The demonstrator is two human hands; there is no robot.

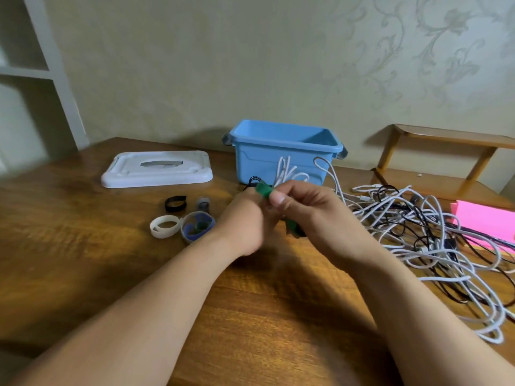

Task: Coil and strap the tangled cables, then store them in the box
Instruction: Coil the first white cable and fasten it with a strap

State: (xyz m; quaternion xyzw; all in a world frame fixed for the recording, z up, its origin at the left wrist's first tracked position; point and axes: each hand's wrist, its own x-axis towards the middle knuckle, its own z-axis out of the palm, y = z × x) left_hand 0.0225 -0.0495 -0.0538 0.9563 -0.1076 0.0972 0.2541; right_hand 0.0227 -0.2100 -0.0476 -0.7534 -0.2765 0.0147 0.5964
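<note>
Both hands meet above the table in front of the open blue box [259, 160]. My left hand [245, 221] and my right hand [303, 207] hold a small bundle of white cable [287, 171] whose loops stick up behind the fingers. A green strap [263, 190] lies around the bundle, pinched under my right thumb; its other end shows below the hands. A big tangle of white and black cables [423, 235] lies on the table to the right, and one white strand runs from it toward the bundle.
The box's white lid [156, 168] lies flat at the left. Loose straps sit left of my hands: a black strap [175, 203], a white strap [164, 225], a blue strap [198, 227], a grey roll [203, 203]. A pink pad [485, 221] and a wooden shelf [446, 151] are at the right.
</note>
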